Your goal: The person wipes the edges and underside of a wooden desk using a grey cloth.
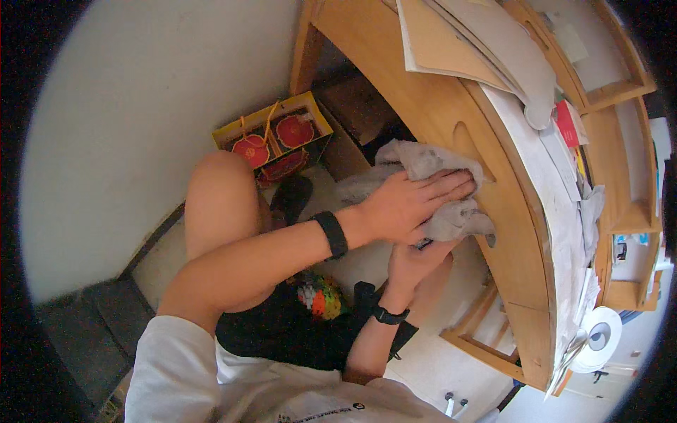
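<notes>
A damp-looking grey cloth (455, 219) is bunched near the wooden drawer front (508, 227) of a desk. My left hand (404, 203), with a black band on its wrist, lies over the cloth with its fingers stretched across it. Just below, my right hand (420, 264) is at the cloth's lower edge, a black watch (390, 316) on its wrist. Its fingertips are partly hidden by the cloth, and a small dark thing shows between the two hands. An oval recessed pull (473, 150) is cut into the drawer front just above the cloth.
On the desktop lie papers and folders (455, 47), with a white roll (597, 336) at its near end. Wooden shelves (624, 164) rise behind. A yellow and red gift box (272, 135) stands on the floor by the white wall (158, 106). A wooden frame (481, 322) lies under the desk's near end.
</notes>
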The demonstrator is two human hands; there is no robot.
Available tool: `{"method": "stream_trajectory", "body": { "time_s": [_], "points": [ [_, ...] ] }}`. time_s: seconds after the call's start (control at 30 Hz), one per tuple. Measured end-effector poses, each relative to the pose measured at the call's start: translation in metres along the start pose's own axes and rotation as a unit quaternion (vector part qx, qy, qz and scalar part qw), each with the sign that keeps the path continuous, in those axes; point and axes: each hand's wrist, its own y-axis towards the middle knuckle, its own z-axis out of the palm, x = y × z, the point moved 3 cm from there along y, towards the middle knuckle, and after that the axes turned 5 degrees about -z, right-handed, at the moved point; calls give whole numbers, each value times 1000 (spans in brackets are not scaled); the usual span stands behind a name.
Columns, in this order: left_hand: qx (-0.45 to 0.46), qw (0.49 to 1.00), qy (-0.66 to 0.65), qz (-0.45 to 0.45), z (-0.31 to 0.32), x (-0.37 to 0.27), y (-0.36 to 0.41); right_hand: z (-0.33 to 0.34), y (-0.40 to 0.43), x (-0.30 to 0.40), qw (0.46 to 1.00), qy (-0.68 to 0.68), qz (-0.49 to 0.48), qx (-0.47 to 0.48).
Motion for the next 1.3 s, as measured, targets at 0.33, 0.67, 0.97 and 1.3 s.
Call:
{"method": "stream_trajectory", "body": {
  "time_s": [0.33, 0.67, 0.97, 1.3],
  "points": [
    [63, 986, -154, 20, 50, -55, 8, -24, -35, -46, 987, 42, 138, -70],
    [50, 993, -104, 22, 106, -77, 8, -40, -71, -76, 974, -39, 207, -77],
    [-13, 981, -33, 191, 7, -28, 22, 9, -59, -58, 956, 57, 287, 12],
    [-61, 998, 13, -7, -14, 10, -2, -6, 4, 18, 989, 117, 80, 32]
  ]
}}
